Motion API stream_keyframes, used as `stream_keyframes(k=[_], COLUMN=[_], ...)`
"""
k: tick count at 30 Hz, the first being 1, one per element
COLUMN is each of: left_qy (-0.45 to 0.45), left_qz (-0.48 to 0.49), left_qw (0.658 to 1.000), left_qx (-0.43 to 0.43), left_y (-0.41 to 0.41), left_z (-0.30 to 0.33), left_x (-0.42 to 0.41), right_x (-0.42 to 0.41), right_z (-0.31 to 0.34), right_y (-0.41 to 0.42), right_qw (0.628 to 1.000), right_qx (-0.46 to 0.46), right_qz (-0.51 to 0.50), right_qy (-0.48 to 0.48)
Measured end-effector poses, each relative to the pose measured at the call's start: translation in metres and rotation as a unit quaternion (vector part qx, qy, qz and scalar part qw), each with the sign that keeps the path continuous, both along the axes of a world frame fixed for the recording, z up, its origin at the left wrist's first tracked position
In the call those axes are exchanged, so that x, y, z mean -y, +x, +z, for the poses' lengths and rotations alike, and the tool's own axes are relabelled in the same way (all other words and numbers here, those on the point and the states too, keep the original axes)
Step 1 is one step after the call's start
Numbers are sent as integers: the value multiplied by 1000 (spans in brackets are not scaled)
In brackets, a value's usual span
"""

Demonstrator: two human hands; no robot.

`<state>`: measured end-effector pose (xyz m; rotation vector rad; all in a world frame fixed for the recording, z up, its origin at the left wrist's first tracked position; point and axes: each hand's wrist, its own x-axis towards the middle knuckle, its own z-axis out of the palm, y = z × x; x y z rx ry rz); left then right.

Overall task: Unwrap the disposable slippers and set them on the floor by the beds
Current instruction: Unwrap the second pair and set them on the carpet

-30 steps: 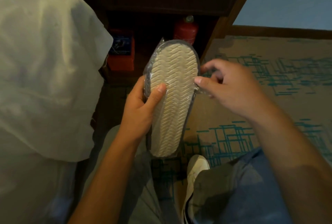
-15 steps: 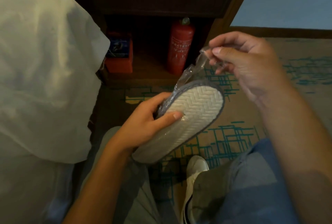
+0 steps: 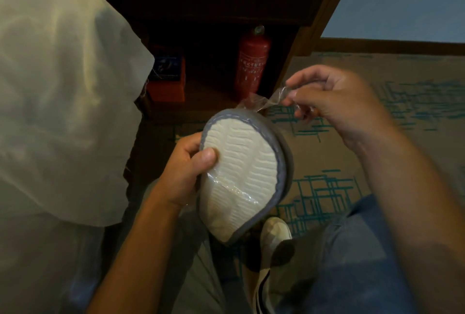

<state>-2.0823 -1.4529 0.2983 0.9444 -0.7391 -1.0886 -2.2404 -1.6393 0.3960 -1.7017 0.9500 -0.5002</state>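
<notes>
Both hands busy: left hand (image 3: pixel 185 175) grips slippers (image 3: pixel 241 175) (sole up), right hand (image 3: pixel 334 102) pinches wrapper (image 3: pixel 264 101).

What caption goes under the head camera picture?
Left hand holds the slippers sole-up while the right hand pinches the plastic wrapper.

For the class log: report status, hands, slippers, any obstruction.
Left hand grips slippers. Right hand pinches plastic wrap at the far end. Wrap partly on. Nothing in the way.

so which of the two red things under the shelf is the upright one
The fire extinguisher, the tall red cylinder standing upright with a valve on top. The other red thing, the box to its left, sits low and squat on the floor.
</notes>
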Motion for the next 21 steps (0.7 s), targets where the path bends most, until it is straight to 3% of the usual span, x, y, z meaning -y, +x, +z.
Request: stream_keyframes(k=[7, 11, 14, 18, 21], left_qy=[-14, 43, 89, 98, 95], left_qz=[38, 95, 130, 141, 139], left_qw=[999, 994, 986, 985, 985], left_qx=[2, 35, 56, 34, 26], left_y=[3, 4, 6, 2, -3], left_z=[10, 12, 8, 9, 9], left_x=[2, 3, 6, 10, 14], right_x=[1, -5, -19, -40, -41], right_z=[-11, 9, 20, 10, -1], right_y=[1, -6, -9, 4, 10], right_qw=[993, 998, 997, 987, 984], right_qx=[-114, -31, 55, 15, -19], right_qz=[25, -24, 50, 160, 160], right_qy=[-32, -41, -26, -24, -70])
